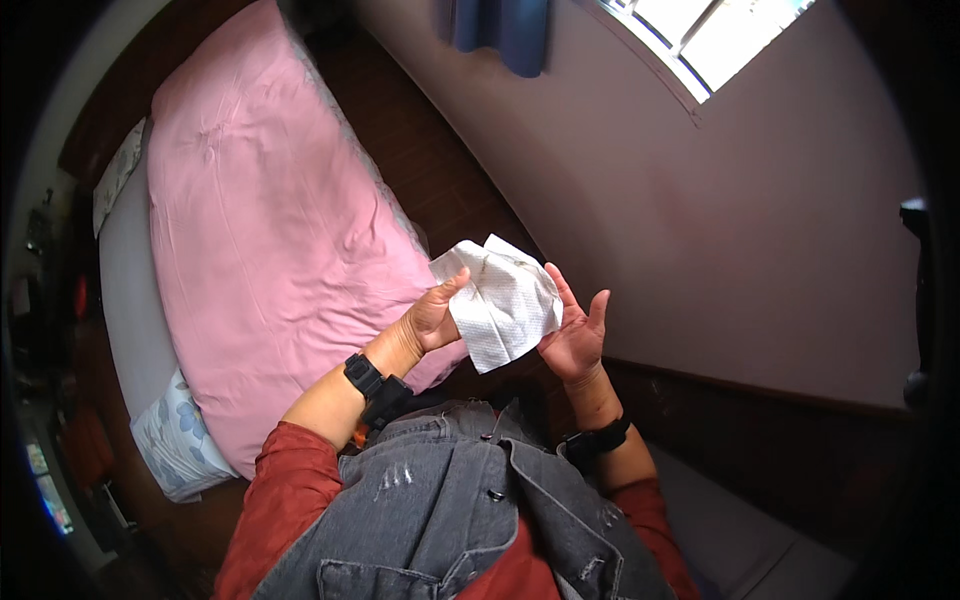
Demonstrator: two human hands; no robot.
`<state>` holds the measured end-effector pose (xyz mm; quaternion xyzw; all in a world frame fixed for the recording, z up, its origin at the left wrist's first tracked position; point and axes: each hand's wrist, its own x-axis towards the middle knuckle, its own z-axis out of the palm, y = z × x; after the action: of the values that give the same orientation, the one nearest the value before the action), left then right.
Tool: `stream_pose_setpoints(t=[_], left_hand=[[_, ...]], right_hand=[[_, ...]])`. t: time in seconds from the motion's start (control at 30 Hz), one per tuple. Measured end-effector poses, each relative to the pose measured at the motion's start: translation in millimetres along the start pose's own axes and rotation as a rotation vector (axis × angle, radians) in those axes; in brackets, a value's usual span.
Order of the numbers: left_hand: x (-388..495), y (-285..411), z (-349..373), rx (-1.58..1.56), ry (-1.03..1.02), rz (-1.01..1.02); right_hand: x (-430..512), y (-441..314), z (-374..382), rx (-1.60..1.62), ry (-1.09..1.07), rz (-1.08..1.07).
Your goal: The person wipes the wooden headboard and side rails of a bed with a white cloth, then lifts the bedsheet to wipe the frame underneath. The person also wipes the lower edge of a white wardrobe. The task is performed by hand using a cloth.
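Note:
A white textured cloth or paper towel [506, 307], creased and marked with a few dark smudges, is held up in front of my body. My left hand [439, 311] grips its left side, thumb on top and the other fingers hidden beneath. At the cloth's right edge is my right hand [576, 330], palm up, with the thumb spread away. Some of its fingers pass behind the cloth, so whether they pinch it is hidden.
To the left lies a bed with a pink quilt [277, 225] and a floral pillow [180, 442]. Dark wooden floor [435, 165] runs between the bed and a pale wall [712, 247]. A blue curtain [499, 34] hangs near a barred window [705, 37].

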<state>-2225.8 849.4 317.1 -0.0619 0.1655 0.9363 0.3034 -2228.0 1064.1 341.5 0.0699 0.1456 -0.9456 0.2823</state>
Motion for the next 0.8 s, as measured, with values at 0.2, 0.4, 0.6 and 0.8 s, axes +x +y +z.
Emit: stream_pose_setpoints(t=[0.2, 0.4, 0.6, 0.8], left_hand=[[5.0, 26.1, -9.5, 0.033, 0.144, 0.073], [7.3, 47.1, 20.7, 0.029, 0.042, 0.21], [30.1, 67.0, 5.3, 0.151, 0.147, 0.282], [30.9, 78.6, -24.5, 0.489, 0.39, 0.345]], right_hand=[[31.6, -31.2, -12.9, -0.302, -0.024, 0.047], [80.1, -65.5, 0.0, -0.762, 0.102, 0.305], [160.4, -65.2, -11.5, -0.963, -0.086, 0.429], [214.1, -66.1, -30.8, -0.771, -0.168, 0.507]])
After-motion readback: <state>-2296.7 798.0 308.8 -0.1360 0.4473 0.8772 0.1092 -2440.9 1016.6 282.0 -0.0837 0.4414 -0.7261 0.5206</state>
